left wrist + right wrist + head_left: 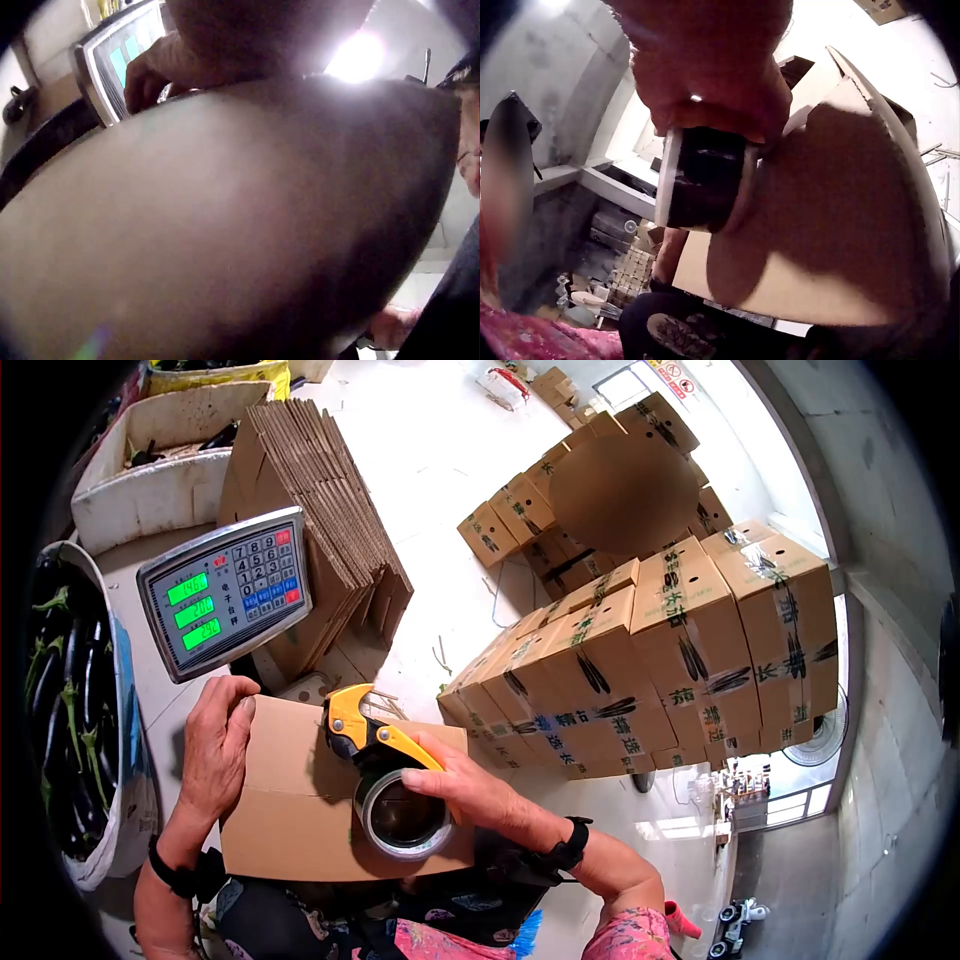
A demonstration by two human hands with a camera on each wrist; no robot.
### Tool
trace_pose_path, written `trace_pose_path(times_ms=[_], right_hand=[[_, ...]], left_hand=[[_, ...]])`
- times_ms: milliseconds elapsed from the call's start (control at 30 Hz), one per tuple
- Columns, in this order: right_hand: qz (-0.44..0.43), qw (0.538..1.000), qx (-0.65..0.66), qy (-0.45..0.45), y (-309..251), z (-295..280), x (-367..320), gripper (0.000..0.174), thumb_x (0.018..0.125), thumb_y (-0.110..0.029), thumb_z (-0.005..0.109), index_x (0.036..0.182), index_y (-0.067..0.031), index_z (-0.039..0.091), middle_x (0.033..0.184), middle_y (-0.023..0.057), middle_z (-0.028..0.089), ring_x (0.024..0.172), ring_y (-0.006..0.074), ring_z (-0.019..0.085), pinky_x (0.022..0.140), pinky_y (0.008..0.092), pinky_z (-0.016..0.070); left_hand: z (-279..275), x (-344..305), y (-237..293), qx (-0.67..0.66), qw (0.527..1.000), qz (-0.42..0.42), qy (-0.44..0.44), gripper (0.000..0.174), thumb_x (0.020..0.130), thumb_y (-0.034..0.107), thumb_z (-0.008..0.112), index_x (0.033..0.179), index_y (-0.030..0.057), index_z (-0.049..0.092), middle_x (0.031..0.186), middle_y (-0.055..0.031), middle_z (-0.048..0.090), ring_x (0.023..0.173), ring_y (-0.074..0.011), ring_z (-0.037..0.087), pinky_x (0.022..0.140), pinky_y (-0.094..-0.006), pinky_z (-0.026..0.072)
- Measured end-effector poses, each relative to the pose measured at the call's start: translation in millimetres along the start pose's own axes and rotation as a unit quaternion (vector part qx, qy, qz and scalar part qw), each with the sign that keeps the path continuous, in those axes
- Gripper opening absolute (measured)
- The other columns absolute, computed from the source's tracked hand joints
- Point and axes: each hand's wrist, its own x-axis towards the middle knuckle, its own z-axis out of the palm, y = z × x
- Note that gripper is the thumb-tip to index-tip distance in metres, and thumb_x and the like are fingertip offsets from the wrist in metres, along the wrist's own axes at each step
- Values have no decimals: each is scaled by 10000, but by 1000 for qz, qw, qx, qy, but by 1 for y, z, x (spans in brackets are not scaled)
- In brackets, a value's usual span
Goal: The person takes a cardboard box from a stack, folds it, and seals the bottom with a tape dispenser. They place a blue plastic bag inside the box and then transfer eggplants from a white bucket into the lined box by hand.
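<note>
Box (300, 760) of plain brown cardboard sits directly in front of the person, between the two hands, with a seam running across its upper face. Right hand (470, 785): fingers curled about a yellow tape dispenser (385, 738), the thumb lying over the rim of its tape roll (405, 852). Dispenser is positioned above the right part of the box, its yellow head towards the far edge; contact between roll and cardboard cannot be confirmed. In the right wrist view the roll shows below the hand, and a shadow falls on the cardboard. Left hand (212, 750): placed at the upper left corner of the box, fingers bent; whether they grip the edge or merely rest against it cannot be told. The left wrist view is largely filled by a blurred surface.

Surroundings: a scale display (225, 595) with three lit green readouts stands just beyond the left hand. Behind it leans a stack of flattened cardboard (310, 500). At the left is a white bag (138, 770) of eggplants (75, 690). Printed cartons (600, 680) are piled beyond the box, to the right
</note>
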Motion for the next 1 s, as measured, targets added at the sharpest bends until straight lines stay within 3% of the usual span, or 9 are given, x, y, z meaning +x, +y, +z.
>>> trace_pose_path(times_ms=[233, 333, 367, 500, 633, 733, 767, 867, 1000], right_hand=[[46, 999, 2, 17, -2, 5, 10, 568, 938, -451, 621, 1314, -40, 507, 1064, 48, 559, 1008, 139, 512, 913, 287, 417], [-13, 999, -20, 39, -8, 14, 8, 494, 960, -415, 602, 1280, -42, 551, 995, 32, 561, 948, 140, 518, 852, 301, 432], [-124, 987, -78, 69, -3, 17, 12, 497, 952, -409, 616, 1265, -25, 576, 977, 78, 577, 921, 201, 554, 822, 338, 439], [-196, 864, -391, 249, 5, 15, 13, 525, 924, -421, 630, 1237, -1, 586, 1022, 218, 575, 952, 385, 566, 838, 440, 453], [-272, 848, -358, 280, 11, 18, 10, 502, 918, -379, 647, 1214, 22, 587, 1094, 246, 588, 1044, 389, 559, 891, 457, 451], [-357, 755, -430, 342, 14, -2, -10, 511, 902, -379, 666, 1221, 13, 589, 1196, 281, 571, 1118, 405, 543, 961, 460, 438], [-286, 737, -482, 379, 9, -14, -27, 549, 874, -403, 690, 1232, 2, 592, 1314, 294, 519, 1191, 416, 508, 1023, 482, 408], [-279, 576, -561, 526, 11, -88, -82, 741, 733, -306, 809, 1337, -7, 499, 1421, 295, 406, 1249, 425, 438, 1045, 514, 364], [-52, 516, -545, 659, 33, -175, -152, 1006, 725, -348, 826, 1513, -55, 273, 1528, 316, 239, 1365, 505, 288, 1049, 635, 343]], left_hand=[[1, -1, -1, -13, 1000, -2, 7, 146, 963, 73, 496, 1034, -30, 571, 929, -154, 549, 832, -291, 573, 762, -356, 461], [0, -1, -2, -6, 1000, 11, 5, 148, 964, 72, 498, 1042, -29, 574, 932, -149, 561, 854, -281, 582, 776, -345, 465], [0, -1, -3, -3, 1000, 19, 3, 149, 965, 73, 500, 1045, -28, 575, 934, -147, 565, 863, -277, 586, 781, -341, 466], [2, -1, -7, -14, 1000, 14, 2, 157, 976, 93, 508, 1052, -23, 581, 934, -126, 584, 883, -233, 593, 812, -324, 464], [5, -2, -16, -24, 1000, -2, -7, 188, 1001, 134, 494, 1065, -18, 583, 937, -119, 597, 874, -211, 588, 812, -323, 465], [4, -2, -14, -23, 999, -21, -8, 189, 1004, 141, 491, 1066, -11, 584, 936, -116, 605, 864, -213, 590, 799, -321, 466], [4, -3, -18, -22, 1000, -15, -7, 191, 1007, 151, 490, 1065, -5, 585, 922, -100, 611, 843, -198, 586, 784, -319, 466], [2, -1, -17, -6, 999, -36, -35, 195, 1004, 161, 500, 1063, -3, 588, 910, -78, 613, 836, -172, 575, 776, -312, 466], [3, 0, -21, -4, 999, -11, -30, 213, 1014, 182, 501, 1077, 1, 592, 910, -66, 614, 842, -135, 559, 779, -281, 463]])
